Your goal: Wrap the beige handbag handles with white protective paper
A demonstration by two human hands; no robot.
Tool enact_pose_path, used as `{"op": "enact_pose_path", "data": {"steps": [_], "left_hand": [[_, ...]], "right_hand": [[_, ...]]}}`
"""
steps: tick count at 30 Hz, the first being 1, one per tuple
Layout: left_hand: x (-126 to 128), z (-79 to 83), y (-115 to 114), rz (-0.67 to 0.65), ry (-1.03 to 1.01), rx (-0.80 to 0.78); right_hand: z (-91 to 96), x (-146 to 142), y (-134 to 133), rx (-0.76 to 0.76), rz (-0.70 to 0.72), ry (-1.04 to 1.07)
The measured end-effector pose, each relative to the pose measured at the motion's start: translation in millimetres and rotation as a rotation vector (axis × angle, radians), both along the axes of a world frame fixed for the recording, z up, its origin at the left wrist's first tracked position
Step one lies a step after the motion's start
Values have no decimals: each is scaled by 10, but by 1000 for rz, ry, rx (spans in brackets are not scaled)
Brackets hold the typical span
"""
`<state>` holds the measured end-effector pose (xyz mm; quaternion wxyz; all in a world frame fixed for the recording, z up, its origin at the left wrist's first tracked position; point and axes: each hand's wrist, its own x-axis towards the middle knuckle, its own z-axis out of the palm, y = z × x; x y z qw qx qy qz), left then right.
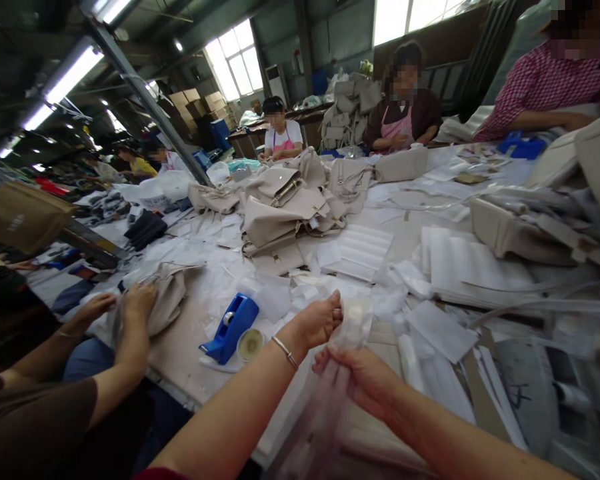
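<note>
My left hand [317, 325], with a bangle on its wrist, has its fingers curled closed at the upper edge of a thin, translucent plastic film [357, 320]. Just below and to the right, my right hand [367, 377] pinches the same film, which hangs in folds toward my lap. Through the film, what lies behind it is blurred. To the left of my hands stand a blue tape dispenser [235, 327] and a roll of clear tape [251, 345] on the table.
Beige handbags [280, 213] are heaped mid-table. White foam sheets [470, 267] and paper scraps lie around them. A grey tape dispenser [540, 393] is at the right. At my left a co-worker's hands [139, 300] handle a beige bag [170, 293]. More people sit opposite.
</note>
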<state>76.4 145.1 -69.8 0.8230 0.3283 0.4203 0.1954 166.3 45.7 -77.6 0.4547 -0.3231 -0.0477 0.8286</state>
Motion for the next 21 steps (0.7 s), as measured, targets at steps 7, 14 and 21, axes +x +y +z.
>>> {"op": "enact_pose_path", "data": {"steps": [7,14,21], "left_hand": [[-787,300,-855,-438,7,-25],[-1297,539,-614,113,1004,1069],[-478,47,-643,585,118,452]], "right_hand": [[406,537,898,-3,-300,-152],[259,860,726,-25,-328,-347],[-152,865,-314,-89,-241,-902]]}}
